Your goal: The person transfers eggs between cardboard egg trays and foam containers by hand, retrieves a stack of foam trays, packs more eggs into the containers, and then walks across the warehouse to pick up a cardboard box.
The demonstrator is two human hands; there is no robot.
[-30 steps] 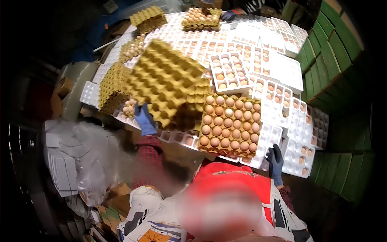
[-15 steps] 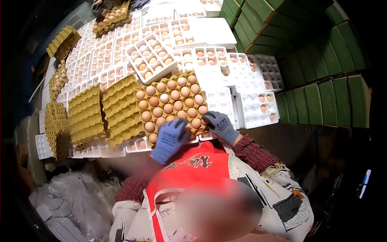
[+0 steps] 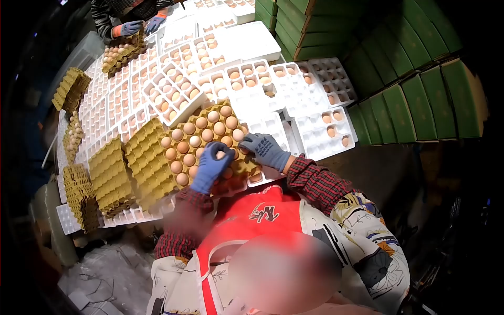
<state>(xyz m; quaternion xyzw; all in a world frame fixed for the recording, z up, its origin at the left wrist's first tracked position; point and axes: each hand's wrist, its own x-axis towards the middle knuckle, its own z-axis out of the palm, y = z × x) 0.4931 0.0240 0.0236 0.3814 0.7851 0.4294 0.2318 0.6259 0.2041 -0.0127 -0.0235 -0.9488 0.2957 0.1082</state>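
A yellow egg tray full of brown eggs lies in front of me, its near right corner showing bare cups. My left hand, in a blue-grey glove, is over the near part of the tray, its fingers curled round an egg. My right hand, gloved alike, reaches in from the tray's right edge with its fingers closed on another egg, partly covered by the fingertips. Just beyond the tray, a white foam egg box holding eggs sits tilted on other boxes.
Stacked yellow trays stand to the left. A part-filled white foam box is at right, beside green cartons. Rows of filled foam boxes cover the far table. A co-worker's gloved hand touches another egg tray at the far left.
The view has shifted, bringing a co-worker's arms into sight. Both my hands have moved further up over the tray. Eggs have gone from its near right corner.
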